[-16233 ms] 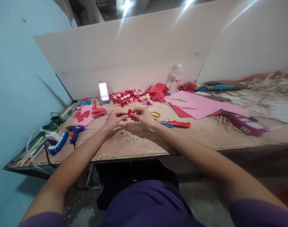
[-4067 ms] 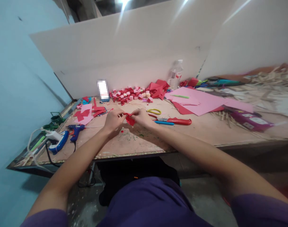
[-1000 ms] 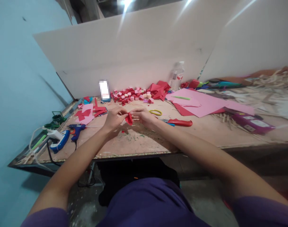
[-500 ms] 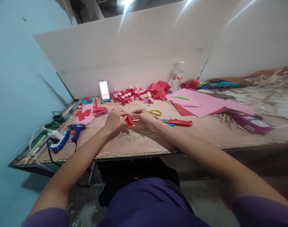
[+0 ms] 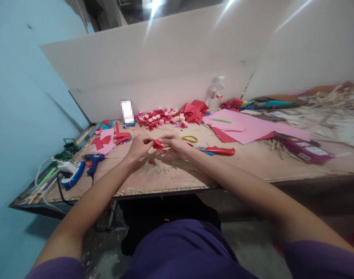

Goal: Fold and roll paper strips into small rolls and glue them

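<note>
A small folded piece of red paper (image 5: pixel 157 145) is held between my two hands, above the middle of the workbench (image 5: pixel 165 180). My left hand (image 5: pixel 139 149) pinches it from the left with the fingertips. From the right, the fingers of my right hand (image 5: pixel 175 144) close on its other side. Its exact folds are too small to make out. A yellow loop handle (image 5: pixel 190 138) lies just behind my right hand. Red-handled scissors or pliers (image 5: pixel 220 150) rest to the right of it. A tiny red scrap (image 5: pixel 150 162) lies below my left hand.
Many small red and pink paper cubes (image 5: pixel 159 118) are heaped at the back, beside a phone (image 5: pixel 128 112). Pink sheets (image 5: pixel 237 126) and a bottle (image 5: pixel 216 95) are right. A blue glue gun (image 5: pixel 93 162), power strip (image 5: pixel 74 175) and paper cutouts (image 5: pixel 107 141) are left.
The red paper has turned between my fingers, from hanging downward to lying flatter and slightly higher. Both hands keep hold of it. The view has shifted slightly.
</note>
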Tool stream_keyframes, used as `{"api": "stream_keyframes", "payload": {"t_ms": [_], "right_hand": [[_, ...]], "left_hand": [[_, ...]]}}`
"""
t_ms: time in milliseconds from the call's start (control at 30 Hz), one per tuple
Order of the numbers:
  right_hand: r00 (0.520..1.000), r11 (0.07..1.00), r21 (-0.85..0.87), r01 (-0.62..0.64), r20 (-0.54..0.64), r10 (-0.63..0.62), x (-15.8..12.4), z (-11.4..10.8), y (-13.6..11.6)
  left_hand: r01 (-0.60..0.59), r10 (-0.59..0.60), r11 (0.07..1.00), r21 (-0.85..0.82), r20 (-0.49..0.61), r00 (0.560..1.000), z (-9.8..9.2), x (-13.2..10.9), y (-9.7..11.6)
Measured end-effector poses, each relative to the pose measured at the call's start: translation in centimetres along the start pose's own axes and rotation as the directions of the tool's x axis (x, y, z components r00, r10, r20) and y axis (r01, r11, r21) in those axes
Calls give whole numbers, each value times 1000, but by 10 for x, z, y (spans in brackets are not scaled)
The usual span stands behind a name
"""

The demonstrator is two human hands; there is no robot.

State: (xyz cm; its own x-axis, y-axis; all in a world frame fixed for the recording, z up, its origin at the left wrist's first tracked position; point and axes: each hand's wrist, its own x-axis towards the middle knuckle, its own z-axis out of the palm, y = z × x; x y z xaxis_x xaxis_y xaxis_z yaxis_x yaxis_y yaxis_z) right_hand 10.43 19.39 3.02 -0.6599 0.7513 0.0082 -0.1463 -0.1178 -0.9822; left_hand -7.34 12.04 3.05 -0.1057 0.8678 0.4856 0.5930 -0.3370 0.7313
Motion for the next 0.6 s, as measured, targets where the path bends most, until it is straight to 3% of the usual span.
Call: {"api": "stream_keyframes", "payload": {"t_ms": [400, 600], "right_hand": [[999, 998, -47, 40, -10, -41, -1, 2, -3], [989, 982, -133, 131, -54, -139, -2, 4, -5]], "left_hand": [[60, -59, 982, -182, 13, 998, 2, 5, -3], [157, -158, 966, -207, 10, 987, 2, 9, -16]]}}
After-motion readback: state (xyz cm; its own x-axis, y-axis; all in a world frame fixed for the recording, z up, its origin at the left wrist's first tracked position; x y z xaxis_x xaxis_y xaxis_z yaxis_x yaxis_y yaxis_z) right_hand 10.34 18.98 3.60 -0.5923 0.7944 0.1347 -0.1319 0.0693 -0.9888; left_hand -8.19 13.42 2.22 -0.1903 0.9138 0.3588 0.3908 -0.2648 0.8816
